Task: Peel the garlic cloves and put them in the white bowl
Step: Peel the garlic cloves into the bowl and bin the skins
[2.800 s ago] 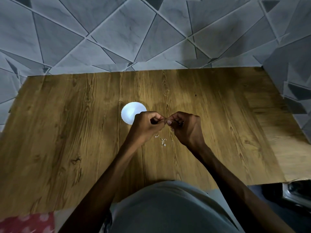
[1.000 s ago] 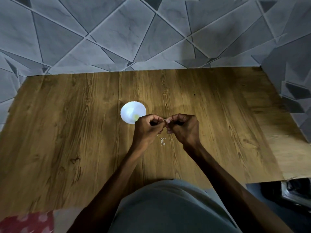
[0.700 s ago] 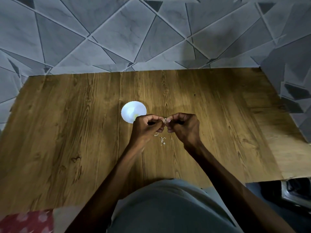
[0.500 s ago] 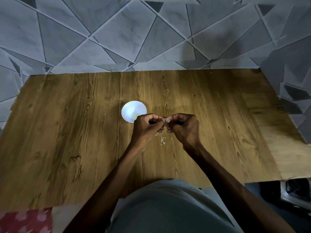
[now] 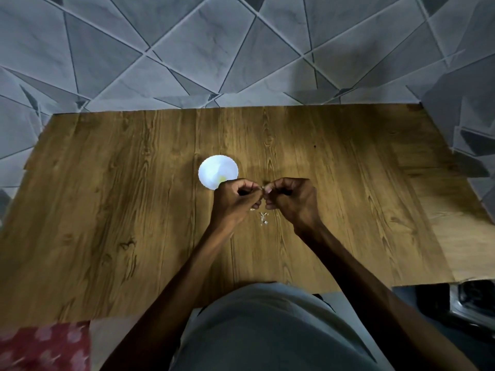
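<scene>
My left hand [image 5: 235,199] and my right hand [image 5: 290,200] meet fingertip to fingertip above the middle of the wooden board. Between them they pinch a small garlic clove [image 5: 262,189], almost wholly hidden by the curled fingers. The white bowl [image 5: 214,168] stands just beyond my left hand, its near rim covered by the knuckles; a pale yellowish piece [image 5: 222,179] lies inside near that rim. Small white bits of peel [image 5: 263,218] lie on the board below the hands.
The wooden board [image 5: 107,210] lies on a grey patterned tiled floor [image 5: 187,49]. A red patterned cloth [image 5: 45,346] shows at the lower left corner and a dark metallic object [image 5: 471,301] at the lower right, off the board.
The hands stay together at the same spot, with only slight finger movement on the clove. The peel bits and the bowl have not moved.
</scene>
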`<state>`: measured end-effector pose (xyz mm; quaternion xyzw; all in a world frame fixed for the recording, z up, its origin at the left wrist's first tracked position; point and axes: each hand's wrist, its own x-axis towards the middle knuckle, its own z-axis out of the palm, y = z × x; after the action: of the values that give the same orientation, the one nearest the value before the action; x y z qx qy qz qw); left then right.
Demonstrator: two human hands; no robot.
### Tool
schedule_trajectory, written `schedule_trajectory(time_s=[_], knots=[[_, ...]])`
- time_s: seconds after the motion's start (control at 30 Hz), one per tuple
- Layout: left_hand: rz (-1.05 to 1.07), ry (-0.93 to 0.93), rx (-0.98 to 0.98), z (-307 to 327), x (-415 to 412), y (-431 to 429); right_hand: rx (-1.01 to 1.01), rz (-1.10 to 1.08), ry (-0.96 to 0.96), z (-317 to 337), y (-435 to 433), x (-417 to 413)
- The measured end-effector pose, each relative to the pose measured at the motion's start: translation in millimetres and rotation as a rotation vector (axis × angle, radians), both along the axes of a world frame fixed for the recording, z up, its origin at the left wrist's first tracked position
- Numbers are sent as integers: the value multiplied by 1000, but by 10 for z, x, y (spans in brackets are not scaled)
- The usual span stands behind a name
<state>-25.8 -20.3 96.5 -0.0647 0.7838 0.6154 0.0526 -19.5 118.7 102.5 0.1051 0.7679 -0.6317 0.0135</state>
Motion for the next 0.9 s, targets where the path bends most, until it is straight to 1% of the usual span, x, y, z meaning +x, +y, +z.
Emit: schedule_trajectory(time_s=[0.17,0.27,0.37,0.47,0.63,0.9], knots=[[16,-6,-4,18,-25,-32,-17,4,-15,-27,-37,-43],[24,-16,22,17,-55,-63,-112,12,-51,-14,-39,-66],[18,-22,23,30,-87,-73,-214,66,-105,11,1,-95],[6,31,-54,50,-92,-64,-268,103,-165,16,44,-120],[-8,168,-233,80,-105,-21,-292,122,-175,20,70,-136],[-39,144,-259,92,-173,-36,-318,147,-186,35,100,-213]])
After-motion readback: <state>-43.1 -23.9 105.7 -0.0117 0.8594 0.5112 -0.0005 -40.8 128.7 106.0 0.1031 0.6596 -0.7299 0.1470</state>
